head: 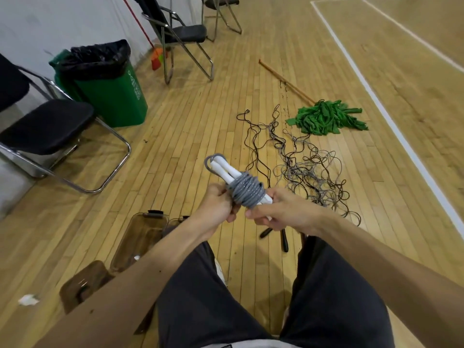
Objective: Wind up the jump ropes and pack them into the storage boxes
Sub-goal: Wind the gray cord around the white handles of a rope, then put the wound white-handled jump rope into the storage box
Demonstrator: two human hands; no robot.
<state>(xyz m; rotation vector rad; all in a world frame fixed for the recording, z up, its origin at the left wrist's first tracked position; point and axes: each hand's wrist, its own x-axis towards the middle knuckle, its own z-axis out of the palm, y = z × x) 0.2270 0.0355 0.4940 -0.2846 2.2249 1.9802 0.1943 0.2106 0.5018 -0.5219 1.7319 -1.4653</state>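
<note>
The person is holding a wound rope [247,190] in the air above the knees, between both hands. Its grey cord is lying in tight turns round two white handles, and a cord loop is poking out past their far ends. The left hand [217,207] is gripping the coil from the left, fingers curled under it. The right hand [283,212] is closing round the near handle ends, with its fingertips at the coil's edge. Beyond the hands, a tangle [307,169] of loose grey and dark ropes is sprawling on the floor [190,136]. Two black handles [285,241] are lying just below the right wrist. Left of the left forearm an open, clear brown box [140,237] is sitting on the floor, and a second one behind it is mostly hidden by the arm. Farther out, a green mop [329,116] is lying past the tangle. A green bin [113,91] and a black chair [47,126] are standing at the left. A paper scrap [29,300] is lying at the near left.
</note>
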